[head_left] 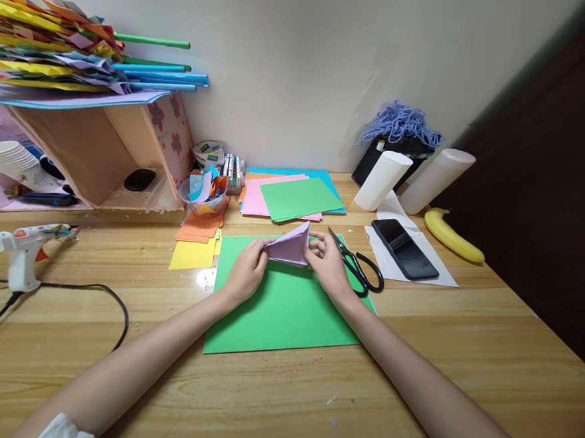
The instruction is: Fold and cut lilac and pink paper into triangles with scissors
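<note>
L hand (245, 269) of mine pinches folded lilac paper (290, 247) at its 9 o'clock edge, my R hand (330, 265) grips it at 3; it's above the green sheet (285, 318), twd 12 o'clock. Scissors (347, 253) lie at R hand's 3 o'clock; glue gun (24, 253) approx. 9 o'clock, on surface (259, 403).

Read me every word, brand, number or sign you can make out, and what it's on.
No text is legible.
Pale round roll with green-marked labels: marks too small and blurred to read.
Black rectangular phone: no readable text on its dark face.
Folded lilac paper in both hands: no writing visible on the side shown.
</note>
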